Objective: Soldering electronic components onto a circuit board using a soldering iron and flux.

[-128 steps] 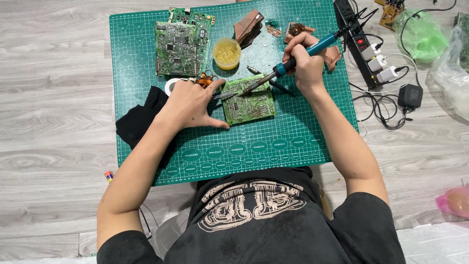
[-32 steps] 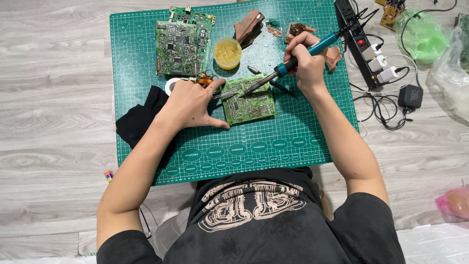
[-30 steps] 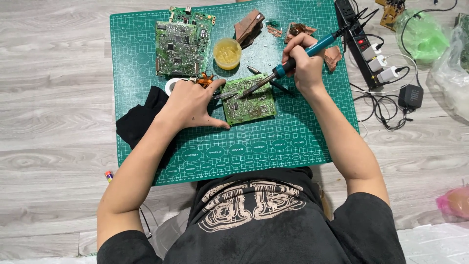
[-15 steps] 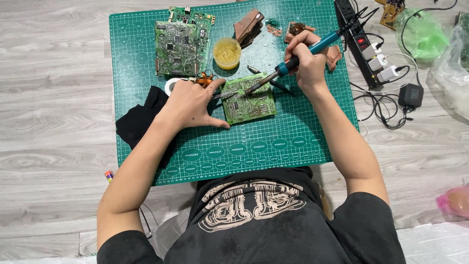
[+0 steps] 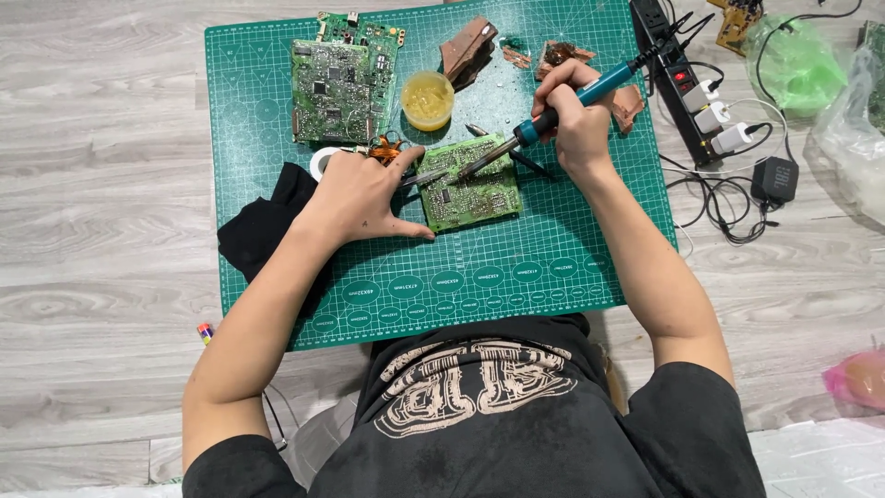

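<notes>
Nothing moved since earlier frames, I note: right hand [image 5: 576, 120] grip wraps the soldering iron [image 5: 553, 112], tip on the small circuit board [image 5: 468, 184] mid-frame; left hand [image 5: 364, 195] pinches tweezers [image 5: 419, 177].

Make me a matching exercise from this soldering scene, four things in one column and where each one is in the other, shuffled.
Things:
1. soldering iron
2. small board
3. yellow tub
4. black cloth

Places:
A. under the left forearm, at the mat's left edge
B. in the right hand
C. beside the big board, at the far end of the mat
D. mid-mat, at the left hand's thumb

Pairs: 1-B, 2-D, 3-C, 4-A
</notes>
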